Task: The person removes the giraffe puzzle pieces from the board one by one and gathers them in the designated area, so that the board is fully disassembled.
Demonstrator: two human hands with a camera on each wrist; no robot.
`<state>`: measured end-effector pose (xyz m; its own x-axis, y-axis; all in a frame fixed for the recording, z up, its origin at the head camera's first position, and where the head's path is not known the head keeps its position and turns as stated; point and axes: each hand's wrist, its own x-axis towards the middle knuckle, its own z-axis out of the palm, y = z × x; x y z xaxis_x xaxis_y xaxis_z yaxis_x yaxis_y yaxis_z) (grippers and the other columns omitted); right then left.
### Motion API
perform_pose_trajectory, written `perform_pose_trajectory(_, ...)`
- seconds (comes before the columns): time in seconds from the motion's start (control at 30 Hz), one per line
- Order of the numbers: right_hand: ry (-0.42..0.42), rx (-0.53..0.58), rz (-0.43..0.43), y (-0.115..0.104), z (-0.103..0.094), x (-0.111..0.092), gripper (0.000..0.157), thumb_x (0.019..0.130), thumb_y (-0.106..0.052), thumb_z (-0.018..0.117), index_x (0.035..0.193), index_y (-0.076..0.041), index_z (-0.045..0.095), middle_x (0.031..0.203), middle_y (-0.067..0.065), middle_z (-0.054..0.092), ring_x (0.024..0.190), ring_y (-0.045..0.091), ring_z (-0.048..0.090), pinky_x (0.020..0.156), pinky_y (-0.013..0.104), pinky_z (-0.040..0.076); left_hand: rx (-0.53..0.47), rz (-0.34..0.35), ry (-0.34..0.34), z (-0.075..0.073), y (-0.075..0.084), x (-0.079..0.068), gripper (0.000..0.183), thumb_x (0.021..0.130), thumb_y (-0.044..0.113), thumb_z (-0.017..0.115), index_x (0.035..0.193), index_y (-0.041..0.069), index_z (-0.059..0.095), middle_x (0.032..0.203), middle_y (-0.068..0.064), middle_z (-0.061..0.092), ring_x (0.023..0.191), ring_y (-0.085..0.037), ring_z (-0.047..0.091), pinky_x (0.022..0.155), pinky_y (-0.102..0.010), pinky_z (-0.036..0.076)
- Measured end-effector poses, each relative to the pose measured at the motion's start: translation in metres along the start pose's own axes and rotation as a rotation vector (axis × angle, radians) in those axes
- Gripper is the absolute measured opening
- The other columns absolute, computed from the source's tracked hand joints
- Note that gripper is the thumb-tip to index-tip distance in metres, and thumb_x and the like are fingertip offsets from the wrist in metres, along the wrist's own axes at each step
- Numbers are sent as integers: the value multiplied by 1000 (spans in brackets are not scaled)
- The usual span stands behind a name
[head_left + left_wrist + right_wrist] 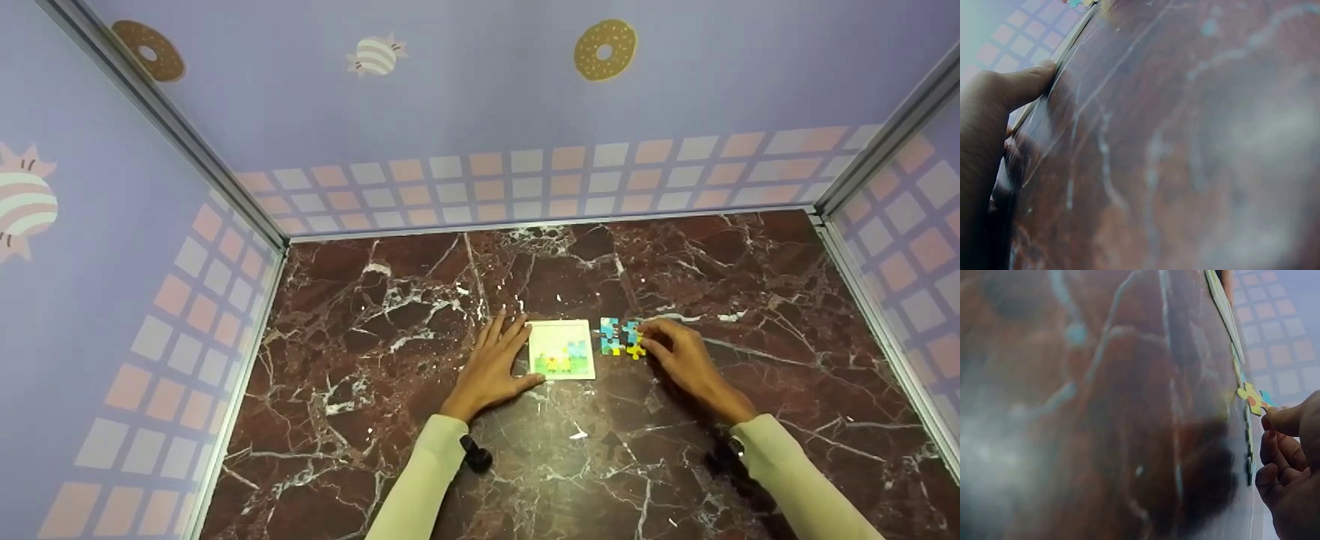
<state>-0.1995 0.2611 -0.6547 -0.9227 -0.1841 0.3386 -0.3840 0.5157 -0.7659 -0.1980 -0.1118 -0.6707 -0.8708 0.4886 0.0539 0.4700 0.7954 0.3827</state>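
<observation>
A square puzzle board point(592, 360) with a pale frame and a printed picture lies flat on the table. My left hand point(489, 369) rests at its left side with fingers spread, the thumb at the near left corner. In the left wrist view the thumb point(1030, 81) lies along the board's edge. To the right of the board, my right hand point(691, 369) pinches a yellow and blue jigsaw piece point(1251, 400) between thumb and finger; it is tilted up in the right wrist view. Other blue jigsaw pieces point(609, 330) lie between board and right hand.
The table point(360, 420) has a dark red marbled surface with white veins. A purple patterned wall point(465, 112) stands behind it, with side panels at left and right. Black wrist straps point(476, 454) sit at the sleeve ends.
</observation>
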Motion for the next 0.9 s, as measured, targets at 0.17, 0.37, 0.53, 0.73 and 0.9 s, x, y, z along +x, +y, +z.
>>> perform_pose_trajectory(0.17, -27, -47, -38, 4, -4, -2, 19, 94, 11, 80, 111, 5, 78, 101, 12, 78, 87, 26, 73, 81, 10, 49, -11, -4, 0, -1, 0, -1, 103, 97, 77, 63, 174, 15, 36, 185, 0, 20, 171, -35, 3, 139, -54, 3)
perform_pose_trajectory(0.37, -47, -130, -93, 8, -4, -2, 19, 93, 10, 81, 111, 4, 79, 102, 13, 77, 89, 26, 71, 80, 20, 53, -8, -5, 5, -1, 0, -1, 103, 96, 78, 62, 174, 16, 36, 184, 0, 21, 172, -34, 3, 139, -53, 3)
perform_pose_trajectory(0.53, -67, -190, -95, 6, -5, -2, 17, 95, 8, 81, 111, 3, 80, 104, 13, 76, 94, 29, 72, 81, 42, 59, 4, -5, -6, -1, 0, -1, 103, 96, 80, 61, 174, 17, 35, 185, 2, 20, 172, -32, 1, 139, -52, 0)
perform_pose_trajectory(0.73, -79, -215, -84, 4, -5, -2, 15, 97, 6, 79, 111, 0, 81, 107, 11, 76, 97, 29, 71, 81, 49, 59, -5, -6, -3, -1, 0, 0, 103, 96, 80, 61, 174, 17, 36, 185, 2, 19, 172, -33, 1, 139, -53, 0)
perform_pose_trajectory(0.9, -83, -220, -91, 4, -6, -3, 14, 98, 4, 80, 111, -1, 82, 108, 10, 76, 97, 28, 71, 80, 47, 60, -9, -10, -3, 0, -1, 0, 103, 96, 79, 61, 174, 17, 36, 185, 3, 19, 172, -33, 2, 138, -53, 1)
